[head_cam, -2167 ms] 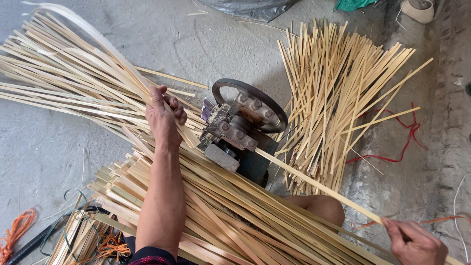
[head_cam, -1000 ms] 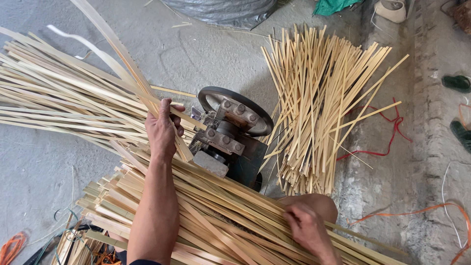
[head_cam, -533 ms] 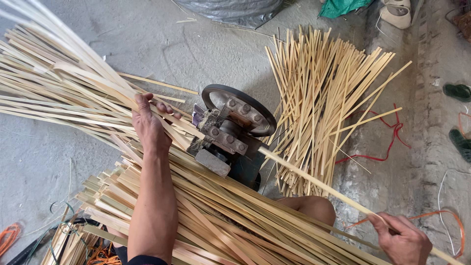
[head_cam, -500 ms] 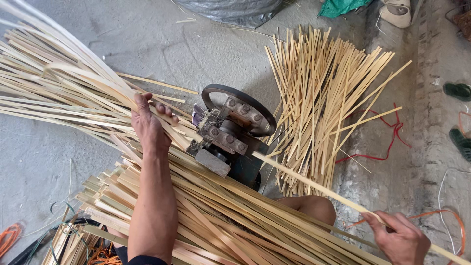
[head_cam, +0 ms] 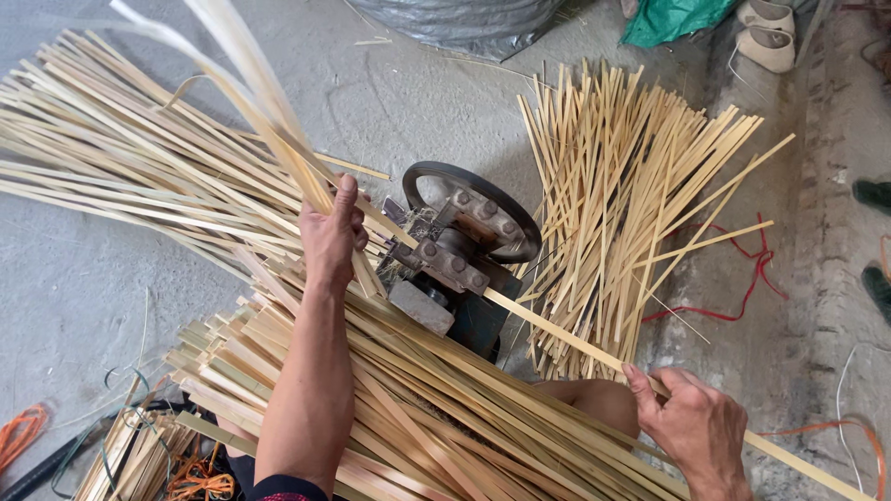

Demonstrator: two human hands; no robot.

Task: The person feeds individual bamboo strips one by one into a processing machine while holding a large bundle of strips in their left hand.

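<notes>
Since half a second ago, the left hand (head_cam: 332, 237) has lifted a pale bamboo strip (head_cam: 269, 111) upward, its far end now blurred above the hand. That hand is closed around the strip just left of the small roller machine (head_cam: 459, 255). To the machine's right, the right hand (head_cam: 696, 427) pinches the split strip (head_cam: 575, 339) emerging from it. Behind the right hand lies a fanned pile of sticks (head_cam: 622, 204) on the concrete floor (head_cam: 83, 297).
</notes>
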